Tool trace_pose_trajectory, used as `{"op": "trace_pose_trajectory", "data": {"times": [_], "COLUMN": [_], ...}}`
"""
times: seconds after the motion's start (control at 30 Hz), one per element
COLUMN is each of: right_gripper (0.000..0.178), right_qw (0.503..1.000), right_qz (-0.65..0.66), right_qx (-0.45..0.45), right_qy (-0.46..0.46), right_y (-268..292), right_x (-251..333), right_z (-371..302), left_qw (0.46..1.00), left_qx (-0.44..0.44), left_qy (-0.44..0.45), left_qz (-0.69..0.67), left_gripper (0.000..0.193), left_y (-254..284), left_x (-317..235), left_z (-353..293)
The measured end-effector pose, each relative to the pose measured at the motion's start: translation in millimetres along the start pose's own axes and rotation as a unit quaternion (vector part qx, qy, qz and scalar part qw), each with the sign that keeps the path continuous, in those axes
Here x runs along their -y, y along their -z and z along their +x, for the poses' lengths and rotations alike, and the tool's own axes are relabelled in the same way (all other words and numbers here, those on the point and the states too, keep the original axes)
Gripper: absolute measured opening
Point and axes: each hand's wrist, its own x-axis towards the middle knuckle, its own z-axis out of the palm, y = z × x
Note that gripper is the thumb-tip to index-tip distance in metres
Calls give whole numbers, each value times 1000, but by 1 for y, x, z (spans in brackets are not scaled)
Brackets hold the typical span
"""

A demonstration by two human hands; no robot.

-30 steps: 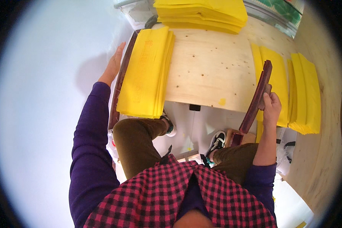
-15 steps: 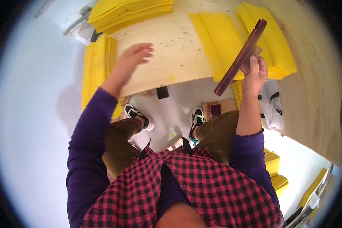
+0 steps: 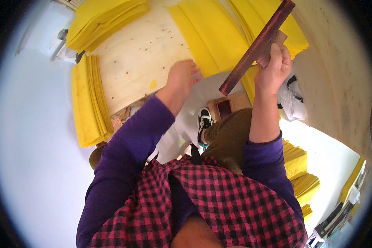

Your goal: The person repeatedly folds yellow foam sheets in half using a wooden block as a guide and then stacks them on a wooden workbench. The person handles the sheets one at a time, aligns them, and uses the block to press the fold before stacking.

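Right hand (image 3: 273,71) grips dark-red bar (image 3: 249,56); left hand (image 3: 181,78) near yellow sheets (image 3: 204,37).

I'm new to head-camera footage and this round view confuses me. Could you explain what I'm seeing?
There is no machine: these are a person's two bare hands. A fisheye camera on the head looks down, so straight edges bend and purple sleeves come up from below. On the wooden table lie yellow stacks. The right hand holds a long dark-red bar by its block-like grip. The left hand, somewhat blurred, is near the table's front edge and seems to hold nothing.
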Motion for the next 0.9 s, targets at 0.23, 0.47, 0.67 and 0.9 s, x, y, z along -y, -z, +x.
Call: {"op": "trace_pose_trajectory", "data": {"times": [0.23, 0.47, 0.67, 0.9], "right_gripper": [11, 22, 13, 14], "right_qw": [999, 999, 999, 999], "right_qz": [36, 30, 40, 37], "right_qx": [28, -14, 9, 23], "right_qy": [18, 13, -9, -30], "right_y": [11, 4, 9, 14], "right_x": [0, 13, 14, 9], "right_z": [0, -4, -2, -2], "left_qw": [995, 984, 654, 590], "left_qx": [-1, 14, 11, 96], "left_qy": [87, -66, -524, -554], "left_qz": [52, 163, 546, 579], "left_gripper": [26, 19, 10, 10], "left_y": [-7, -29, -37, -49], "left_x": [42, 42, 18, 17], "left_z": [-13, -3, 11, 27]}}
